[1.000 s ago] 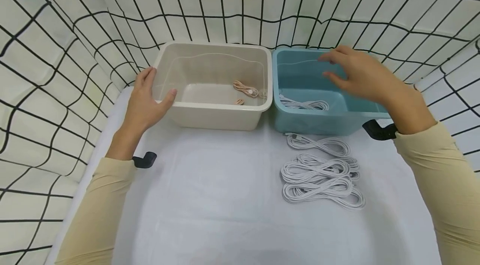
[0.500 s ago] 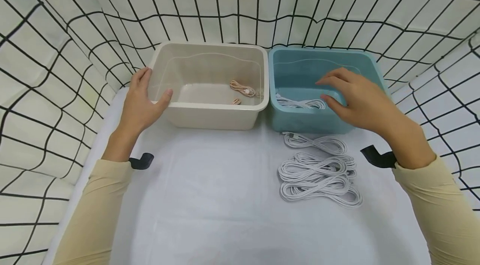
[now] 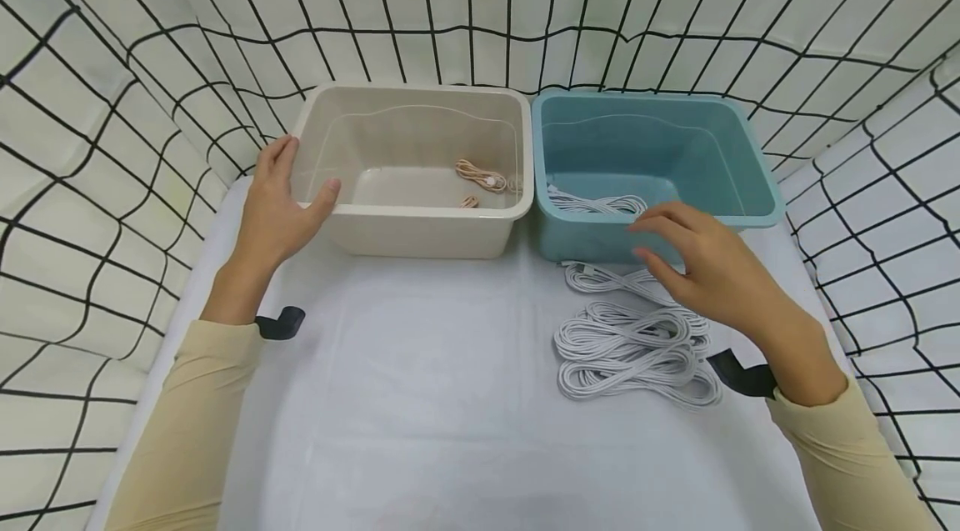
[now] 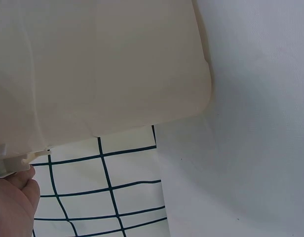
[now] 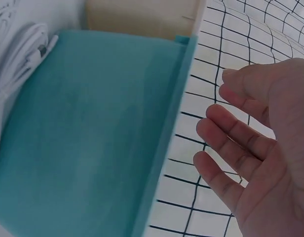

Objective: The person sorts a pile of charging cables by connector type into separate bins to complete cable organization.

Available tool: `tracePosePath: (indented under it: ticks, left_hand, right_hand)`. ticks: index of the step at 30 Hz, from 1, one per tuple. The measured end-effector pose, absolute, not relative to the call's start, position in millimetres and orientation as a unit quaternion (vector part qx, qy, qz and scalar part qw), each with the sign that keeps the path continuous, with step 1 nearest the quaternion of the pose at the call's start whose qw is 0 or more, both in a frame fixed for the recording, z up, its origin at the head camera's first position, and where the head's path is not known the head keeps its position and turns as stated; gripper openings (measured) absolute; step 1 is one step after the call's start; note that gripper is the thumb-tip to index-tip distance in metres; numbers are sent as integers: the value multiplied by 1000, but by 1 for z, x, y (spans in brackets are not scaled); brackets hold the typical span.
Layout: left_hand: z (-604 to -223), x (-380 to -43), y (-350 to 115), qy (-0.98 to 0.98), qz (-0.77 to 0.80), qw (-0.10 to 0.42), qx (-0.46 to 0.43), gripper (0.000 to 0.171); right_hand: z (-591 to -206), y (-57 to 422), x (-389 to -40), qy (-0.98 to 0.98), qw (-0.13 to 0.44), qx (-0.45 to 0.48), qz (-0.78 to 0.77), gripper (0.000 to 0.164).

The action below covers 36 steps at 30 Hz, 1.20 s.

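Observation:
My left hand [image 3: 274, 214] rests at the left front corner of a cream plastic bin [image 3: 420, 232], fingers along the side rim and thumb over the front rim. In the left wrist view, its fingers [image 4: 27, 185] lie right at the rim. Nothing is in my right hand [image 3: 701, 273], which hovers in front of a teal bin [image 3: 585, 241] with fingers loosely bent and spread. Below its fingertips lie several coiled white cables [image 3: 626, 352], partly hidden by the hand. Inside the teal bin is a bundled white cable [image 3: 600, 203]; the cream bin holds a coiled tan cable [image 3: 480, 176].
Both bins stand side by side on a white-covered table [image 3: 420, 381]. A smaller tan piece [image 3: 469, 202] shows behind the cream bin's front rim. Black wire grid panels [image 3: 480, 22] rise behind the bins and at both sides.
My right hand has come down out of the teal bin toward the front, over the coiled white cables. The left hand has stayed at the cream bin's corner.

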<state>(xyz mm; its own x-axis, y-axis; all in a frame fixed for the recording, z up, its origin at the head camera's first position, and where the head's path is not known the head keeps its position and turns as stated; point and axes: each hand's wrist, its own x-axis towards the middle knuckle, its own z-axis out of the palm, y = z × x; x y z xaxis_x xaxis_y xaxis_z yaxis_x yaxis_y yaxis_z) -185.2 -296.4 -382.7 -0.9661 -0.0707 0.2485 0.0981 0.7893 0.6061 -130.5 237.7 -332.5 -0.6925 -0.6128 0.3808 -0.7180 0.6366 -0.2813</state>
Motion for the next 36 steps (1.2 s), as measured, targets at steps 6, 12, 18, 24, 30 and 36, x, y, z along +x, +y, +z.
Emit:
tracePosePath:
  ticks: [6, 12, 18, 24, 30, 36]
  left_hand:
    - [-382, -185, -295, -938, -324, 127, -9, 87]
    - [-382, -185, -297, -938, -320, 133, -10, 87]
    - [-383, -186, -298, -936, -325, 136, -12, 86]
    - [-384, -187, -294, -935, -330, 132, -11, 86]
    - [-386, -189, -293, -935, -330, 133, -14, 86]
    - [-385, -187, -296, -933, -330, 140, -6, 86]
  right_hand:
    - [-364, 240, -110, -907, 106, 351, 208, 39]
    - [-394, 238, -95, -913, 73, 336, 218, 37]
    - [-415, 235, -84, -918, 54, 325, 219, 32]
    - [-429, 239, -74, -928, 11, 297, 224, 30]
    - [-449, 246, -62, -936, -12, 276, 218, 38]
    - [-463, 247, -61, -933, 30, 294, 204, 40]
